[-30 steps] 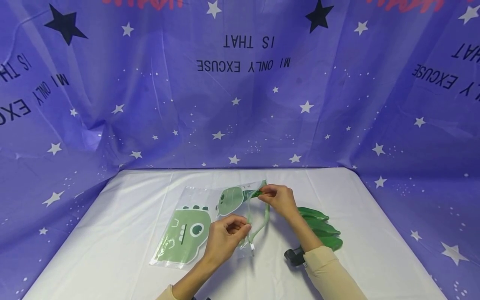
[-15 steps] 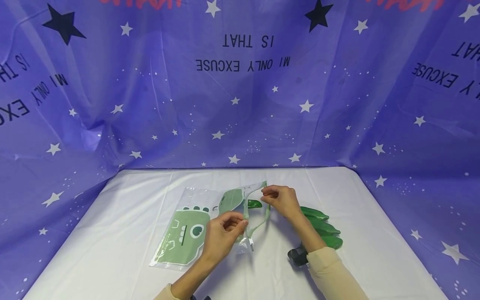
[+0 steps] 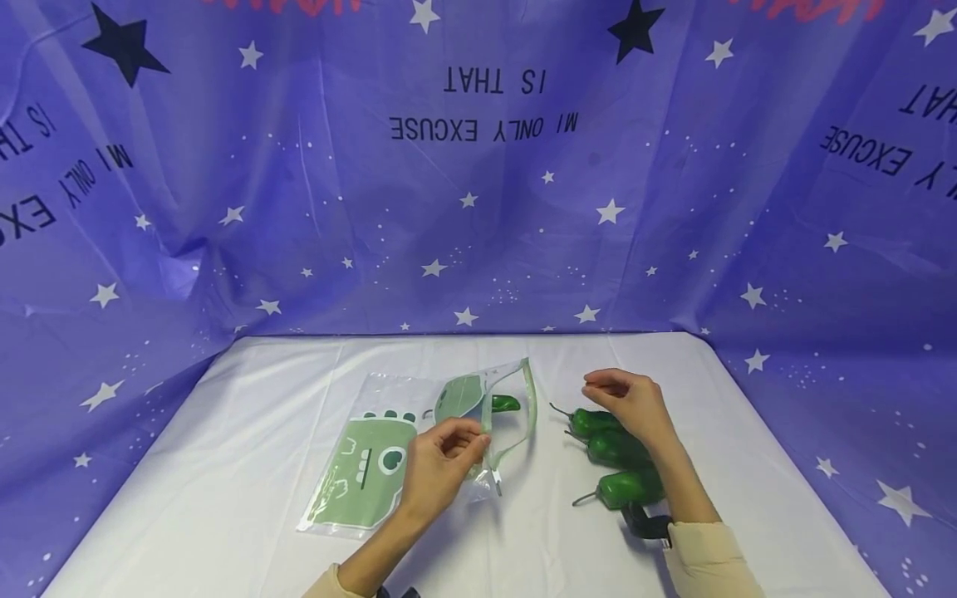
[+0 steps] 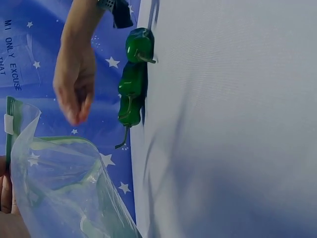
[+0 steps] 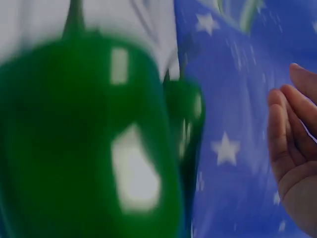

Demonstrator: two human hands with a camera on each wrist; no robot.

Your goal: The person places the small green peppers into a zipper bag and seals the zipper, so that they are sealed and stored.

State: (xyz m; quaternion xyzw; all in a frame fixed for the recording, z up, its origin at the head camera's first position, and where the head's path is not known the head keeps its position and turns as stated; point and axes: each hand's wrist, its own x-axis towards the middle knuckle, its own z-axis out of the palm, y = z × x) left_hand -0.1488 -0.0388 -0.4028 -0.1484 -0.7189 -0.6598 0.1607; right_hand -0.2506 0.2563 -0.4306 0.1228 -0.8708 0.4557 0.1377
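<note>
My left hand (image 3: 441, 465) pinches the near edge of the mouth of a clear zip bag (image 3: 366, 469) with green cartoon prints. Its green-edged mouth gapes toward the right, and a white slider (image 4: 8, 124) sits at one end of the zip. A green pepper (image 3: 505, 404) shows inside, close to the opening. My right hand (image 3: 631, 407) is raised above the peppers on the right, its fingers loosely bent and holding nothing. Below it lie a far pepper (image 3: 589, 421), a middle pepper (image 3: 615, 448) and a near pepper (image 3: 626, 488), partly hidden by the hand and forearm.
The table has a white cloth (image 3: 224, 465). A purple curtain with stars (image 3: 478, 232) stands behind it and along both sides. A black camera mount (image 3: 646, 523) on the right wrist overlaps the near pepper in the head view.
My right hand has let go of the pepper in the bag's mouth, then moved right over the other peppers. My left hand keeps its pinch on the bag, shifting very slightly left.
</note>
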